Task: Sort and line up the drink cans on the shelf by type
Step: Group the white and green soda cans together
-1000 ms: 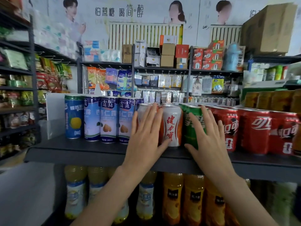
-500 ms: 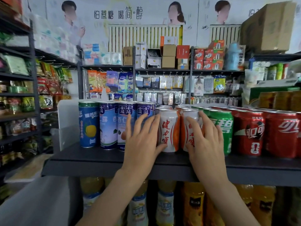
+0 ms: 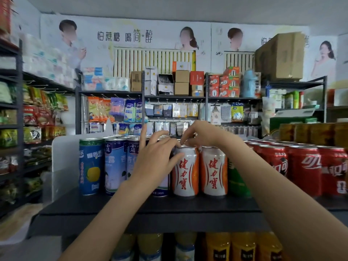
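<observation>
On the dark shelf (image 3: 150, 207) stands a row of cans: a blue can with a yellow fruit (image 3: 90, 166), blue-and-white cans (image 3: 115, 166), two white-and-orange cans (image 3: 185, 172) (image 3: 213, 172), a green can (image 3: 237, 182) mostly hidden by my right forearm, and red cola cans (image 3: 305, 170). My left hand (image 3: 156, 157) lies with spread fingers against the blue-and-white cans, its thumb touching the side of the left white-and-orange can. My right hand (image 3: 203, 136) reaches over the can tops, its curled fingertips pinching the top rim of that same can.
A white divider panel (image 3: 64, 157) closes the shelf's left end. Brown cans (image 3: 310, 132) stand higher at the right. Juice bottles (image 3: 218, 247) fill the shelf below. Racks of snacks and boxes line the left side and the back wall.
Both hands rose from the cans' fronts to their tops. My right hand left the second white-and-orange can and now curls over the first one's rim. The view has moved closer.
</observation>
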Available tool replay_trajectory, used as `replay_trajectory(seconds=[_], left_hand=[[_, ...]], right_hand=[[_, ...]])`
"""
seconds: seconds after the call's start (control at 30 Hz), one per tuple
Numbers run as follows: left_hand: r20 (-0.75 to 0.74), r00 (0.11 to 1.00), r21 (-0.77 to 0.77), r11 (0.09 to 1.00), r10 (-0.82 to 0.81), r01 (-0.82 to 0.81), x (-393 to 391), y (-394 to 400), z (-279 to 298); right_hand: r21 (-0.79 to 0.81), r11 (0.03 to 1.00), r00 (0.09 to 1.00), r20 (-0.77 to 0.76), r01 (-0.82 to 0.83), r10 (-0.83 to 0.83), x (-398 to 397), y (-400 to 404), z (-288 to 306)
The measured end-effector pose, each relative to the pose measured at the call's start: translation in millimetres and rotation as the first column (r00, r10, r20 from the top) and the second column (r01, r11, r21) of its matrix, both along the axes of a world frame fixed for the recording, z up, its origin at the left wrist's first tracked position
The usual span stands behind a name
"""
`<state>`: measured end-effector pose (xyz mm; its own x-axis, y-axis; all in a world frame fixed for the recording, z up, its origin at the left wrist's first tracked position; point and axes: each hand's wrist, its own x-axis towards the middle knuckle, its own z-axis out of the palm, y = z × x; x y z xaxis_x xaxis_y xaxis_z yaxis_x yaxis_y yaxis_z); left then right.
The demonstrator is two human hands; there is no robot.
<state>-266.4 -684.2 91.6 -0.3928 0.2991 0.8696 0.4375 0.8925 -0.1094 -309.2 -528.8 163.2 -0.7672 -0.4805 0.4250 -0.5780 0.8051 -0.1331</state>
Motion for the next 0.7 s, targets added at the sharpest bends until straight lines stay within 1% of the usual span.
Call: replay_trajectory(seconds=[0.03,0.13,0.23,0.37,0.47,0.6,0.7], left_hand=[[0.003,1.0,0.002,1.0,-0.009,0.009,-1.0,-0.2,1.0],[-0.015,1.0,0.023,1.0,-0.012,0.013,-4.4,-0.6,5.2],[-0.028,1.0,0.031,1.0,-0.001,0.001,-8.7,-0.3,5.7],[-0.039,0.998,0.054,0.998,-0.042,0.044,-10.6,2.3,4.7],[-0.058,0.996,0.054,0.996,-0.061,0.065,-12.6,3.8,4.8],[-0.058,0.996,0.071,0.995,-0.071,0.075,-13.8,2.6,3.2],[-0.051,0.997,0.077,0.995,-0.055,0.059,-12.4,4.9,1.0]], right_hand=[[-0.031,0.999,0.999,0.025,-0.026,0.027,-3.9,-0.4,1.1],[-0.116,0.992,0.998,0.036,-0.048,0.052,-11.7,3.3,4.7],[-0.036,0.999,0.997,0.065,-0.027,0.029,-18.2,6.1,1.7],[0.013,1.0,1.0,-0.026,-0.017,0.017,-22.5,2.8,-0.2],[0.026,0.999,0.998,-0.049,-0.032,0.034,-21.7,6.1,-0.1],[0.052,0.999,0.995,-0.096,-0.004,0.009,-21.0,16.5,0.3],[0.052,0.999,0.995,-0.098,0.015,-0.01,-15.8,18.8,-3.0]])
